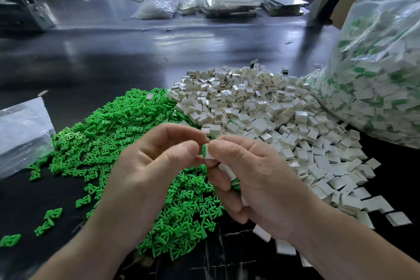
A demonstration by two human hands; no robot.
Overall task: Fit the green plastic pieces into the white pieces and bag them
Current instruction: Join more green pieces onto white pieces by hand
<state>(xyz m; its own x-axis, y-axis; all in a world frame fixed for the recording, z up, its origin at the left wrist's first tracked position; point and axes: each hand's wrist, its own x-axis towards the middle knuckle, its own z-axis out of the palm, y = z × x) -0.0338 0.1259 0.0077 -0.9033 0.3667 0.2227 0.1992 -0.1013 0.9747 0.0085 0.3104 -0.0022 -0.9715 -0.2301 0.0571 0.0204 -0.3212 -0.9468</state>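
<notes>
A heap of green plastic pieces (pixel 109 134) lies at the left of the dark table, and a heap of white square pieces (pixel 261 107) lies to its right. My left hand (pixel 150 166) and my right hand (pixel 254 175) meet above the heaps. Between their fingertips they pinch a white piece with a green piece in its end (pixel 206 152). My right hand also holds more fitted pieces (pixel 233 177) in its curled fingers. A big clear bag of fitted white and green pieces (pixel 381 70) stands at the right.
A flat clear bag (pixel 20 129) lies at the left edge. The dark table (pixel 113 57) stretches back to clear bags (pixel 156 7) and stacked trays (pixel 231 4) at the far side. Loose green pieces (pixel 48 220) are scattered at the near left.
</notes>
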